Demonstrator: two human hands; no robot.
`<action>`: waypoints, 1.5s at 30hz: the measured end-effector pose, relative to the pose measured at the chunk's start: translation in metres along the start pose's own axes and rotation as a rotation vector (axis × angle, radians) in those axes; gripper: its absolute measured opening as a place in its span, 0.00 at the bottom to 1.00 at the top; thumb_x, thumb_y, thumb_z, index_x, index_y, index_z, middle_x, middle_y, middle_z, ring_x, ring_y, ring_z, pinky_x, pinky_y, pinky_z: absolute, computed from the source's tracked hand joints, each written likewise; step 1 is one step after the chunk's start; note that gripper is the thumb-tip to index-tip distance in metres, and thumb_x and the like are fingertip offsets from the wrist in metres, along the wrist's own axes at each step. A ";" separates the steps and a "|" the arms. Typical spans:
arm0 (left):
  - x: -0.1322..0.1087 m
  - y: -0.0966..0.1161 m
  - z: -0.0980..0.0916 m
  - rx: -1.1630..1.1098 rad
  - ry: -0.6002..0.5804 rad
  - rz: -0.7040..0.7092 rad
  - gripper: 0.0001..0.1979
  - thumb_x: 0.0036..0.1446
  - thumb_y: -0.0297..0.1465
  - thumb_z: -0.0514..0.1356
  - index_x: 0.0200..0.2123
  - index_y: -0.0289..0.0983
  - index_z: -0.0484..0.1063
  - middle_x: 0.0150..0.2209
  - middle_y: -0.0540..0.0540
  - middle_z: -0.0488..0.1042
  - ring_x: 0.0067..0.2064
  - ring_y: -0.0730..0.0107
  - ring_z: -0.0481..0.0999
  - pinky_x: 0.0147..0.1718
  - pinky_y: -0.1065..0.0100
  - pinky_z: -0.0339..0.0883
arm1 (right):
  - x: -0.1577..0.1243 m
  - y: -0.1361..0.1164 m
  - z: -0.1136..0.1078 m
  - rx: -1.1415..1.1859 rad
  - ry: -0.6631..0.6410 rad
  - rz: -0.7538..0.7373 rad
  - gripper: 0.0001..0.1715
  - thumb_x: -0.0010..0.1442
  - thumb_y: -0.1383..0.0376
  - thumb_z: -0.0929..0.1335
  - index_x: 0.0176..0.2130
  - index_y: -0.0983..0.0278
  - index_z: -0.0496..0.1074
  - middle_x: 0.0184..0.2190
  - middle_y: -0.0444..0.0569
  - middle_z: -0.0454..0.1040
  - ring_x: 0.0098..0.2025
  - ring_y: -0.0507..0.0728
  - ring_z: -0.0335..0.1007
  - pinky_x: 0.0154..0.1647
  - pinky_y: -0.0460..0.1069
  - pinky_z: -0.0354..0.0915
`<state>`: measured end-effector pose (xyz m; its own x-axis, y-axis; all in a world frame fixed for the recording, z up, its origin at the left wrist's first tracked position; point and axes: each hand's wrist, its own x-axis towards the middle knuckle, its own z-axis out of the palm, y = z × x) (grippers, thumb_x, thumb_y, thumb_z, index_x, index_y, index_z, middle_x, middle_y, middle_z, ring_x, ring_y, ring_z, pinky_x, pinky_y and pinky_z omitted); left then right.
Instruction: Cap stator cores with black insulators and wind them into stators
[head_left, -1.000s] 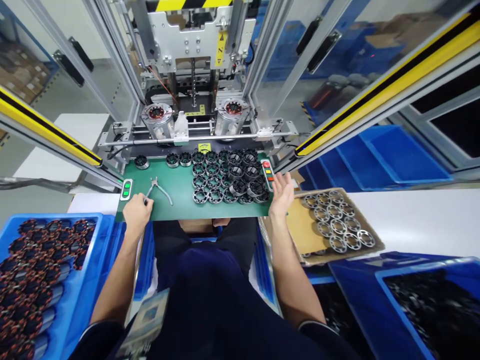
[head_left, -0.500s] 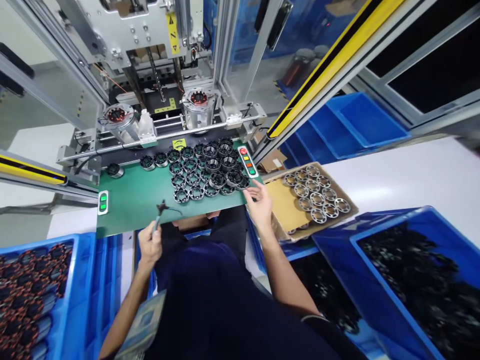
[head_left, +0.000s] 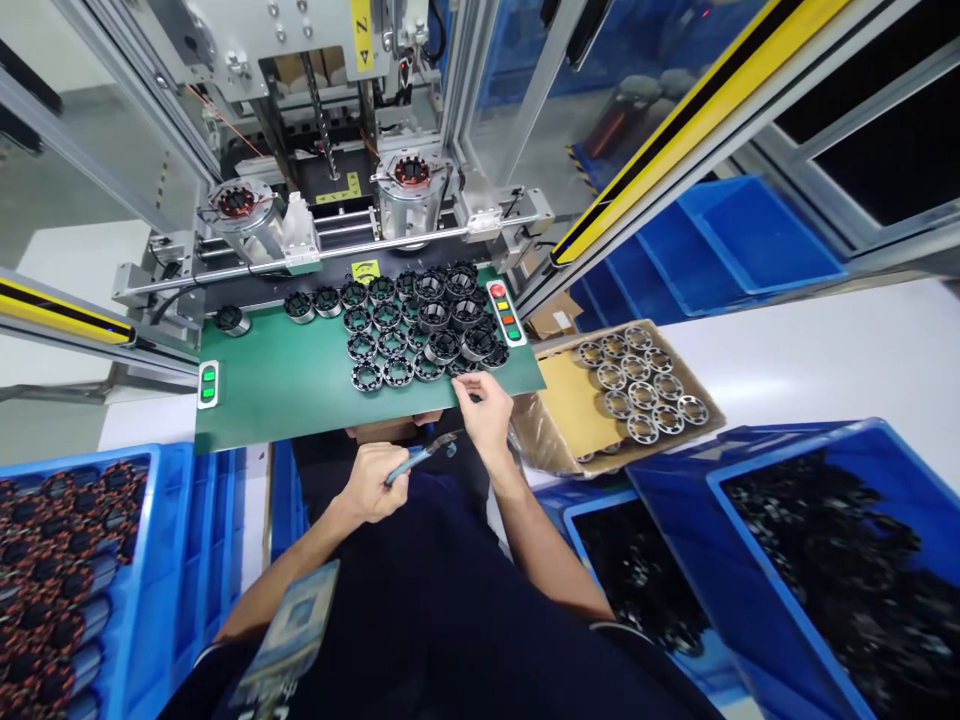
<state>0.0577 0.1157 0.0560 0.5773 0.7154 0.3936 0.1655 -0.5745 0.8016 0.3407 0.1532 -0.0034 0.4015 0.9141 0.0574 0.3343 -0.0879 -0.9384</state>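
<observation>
A pair of pliers [head_left: 412, 462] sits clenched in a worker's left hand [head_left: 377, 482], just short of the front edge of a green table [head_left: 285, 400], its long axis slanting away and rightward so the head points toward the right hand [head_left: 486, 415], the nearer hand to that end. The right thumb and fingertips draw together beside the front row of black rings [head_left: 397, 384]; whether they pinch anything, one cannot tell. A machine [head_left: 315, 25] rises beyond; a cardboard box [head_left: 541, 432] stands at right.
</observation>
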 end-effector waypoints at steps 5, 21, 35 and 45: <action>-0.006 0.005 0.003 -0.014 0.027 -0.064 0.28 0.88 0.53 0.60 0.38 0.40 0.72 0.29 0.55 0.68 0.28 0.73 0.66 0.32 0.67 0.69 | -0.027 -0.033 -0.020 0.120 -0.103 -0.003 0.26 0.83 0.42 0.75 0.56 0.61 0.84 0.54 0.53 0.86 0.54 0.60 0.84 0.63 0.62 0.84; 0.008 0.033 -0.017 0.202 -0.340 -0.267 0.18 0.75 0.48 0.74 0.50 0.44 0.74 0.37 0.55 0.83 0.34 0.65 0.84 0.36 0.64 0.70 | -0.038 -0.070 -0.055 0.624 -0.262 0.081 0.27 0.75 0.43 0.79 0.59 0.57 0.78 0.41 0.42 0.71 0.35 0.53 0.65 0.37 0.49 0.68; 0.034 -0.062 -0.067 0.670 0.445 -0.267 0.50 0.59 0.63 0.84 0.70 0.40 0.73 0.74 0.26 0.72 0.77 0.28 0.74 0.74 0.32 0.73 | 0.066 -0.003 -0.058 0.877 0.001 0.095 0.34 0.71 0.34 0.79 0.50 0.61 0.84 0.76 0.59 0.81 0.88 0.73 0.64 0.93 0.77 0.53; 0.081 -0.092 -0.068 0.627 0.183 -0.227 0.53 0.62 0.57 0.84 0.82 0.46 0.73 0.87 0.29 0.66 0.87 0.26 0.68 0.87 0.27 0.63 | 0.143 0.000 -0.053 1.052 -0.200 0.153 0.35 0.75 0.33 0.77 0.51 0.62 0.84 0.72 0.59 0.84 0.82 0.71 0.73 0.89 0.75 0.62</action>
<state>0.0348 0.2531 0.0445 0.3384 0.8693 0.3603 0.7293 -0.4843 0.4834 0.4435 0.2632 0.0225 0.1988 0.9786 -0.0527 -0.6455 0.0902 -0.7584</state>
